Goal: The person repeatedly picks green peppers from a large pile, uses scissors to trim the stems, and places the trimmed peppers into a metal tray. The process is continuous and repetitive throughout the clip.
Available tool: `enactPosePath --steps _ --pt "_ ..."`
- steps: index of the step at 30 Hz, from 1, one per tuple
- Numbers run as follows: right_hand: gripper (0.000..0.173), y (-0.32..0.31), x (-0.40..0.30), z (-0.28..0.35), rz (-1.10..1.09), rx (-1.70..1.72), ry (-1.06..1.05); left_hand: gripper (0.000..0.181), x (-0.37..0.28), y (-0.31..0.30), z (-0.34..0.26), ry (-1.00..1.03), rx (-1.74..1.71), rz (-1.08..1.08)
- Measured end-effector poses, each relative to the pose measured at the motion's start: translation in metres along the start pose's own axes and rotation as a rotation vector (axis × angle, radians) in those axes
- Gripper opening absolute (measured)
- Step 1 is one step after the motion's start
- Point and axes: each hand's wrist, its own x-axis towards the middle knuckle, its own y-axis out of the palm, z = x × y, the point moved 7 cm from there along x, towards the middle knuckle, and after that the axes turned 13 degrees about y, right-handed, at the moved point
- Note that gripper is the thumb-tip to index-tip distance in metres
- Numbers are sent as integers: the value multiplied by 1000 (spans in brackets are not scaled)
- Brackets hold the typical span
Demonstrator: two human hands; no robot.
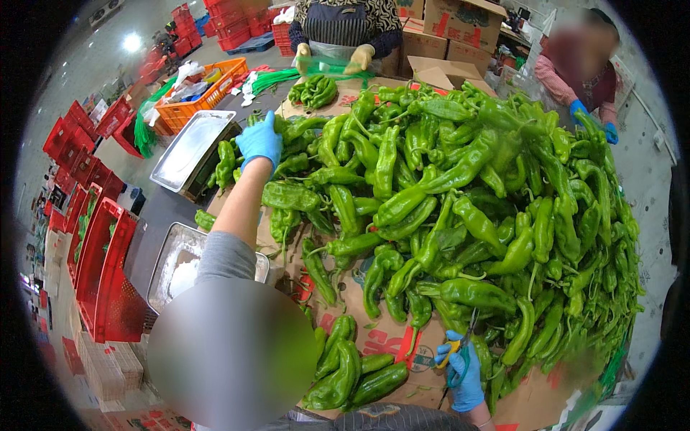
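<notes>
My left hand [260, 141], in a blue glove, reaches to the upper left of a large pile of green peppers [399, 207]. It touches or hovers over peppers there; the undersides of its fingers are hidden. Below the pile, near my body, my gloved right hand [462, 372] holds scissors [464, 347] with yellow and teal handles. Their narrow blades point up towards the peppers. Several loose green peppers [340, 377] lie to the left of the right hand, on printed cardboard [426, 385]. A blurred patch covers part of my left arm.
Metal trays [191, 150] [161, 266] stand on the left, near red crates [110, 275]. An orange basket [202, 110] is farther back. Across the table, a co-worker's gloved hands [358, 58] hold green netting [334, 67]. Another person [579, 81] works at the upper right.
</notes>
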Motion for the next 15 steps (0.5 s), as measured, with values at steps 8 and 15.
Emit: enactPosePath --steps 8,15 --pt "64 -6 2 5 -40 7 -11 23 6 37 -129 313 -394 132" --pt "70 -14 -4 7 -63 16 -8 29 14 71 -155 239 -246 489"
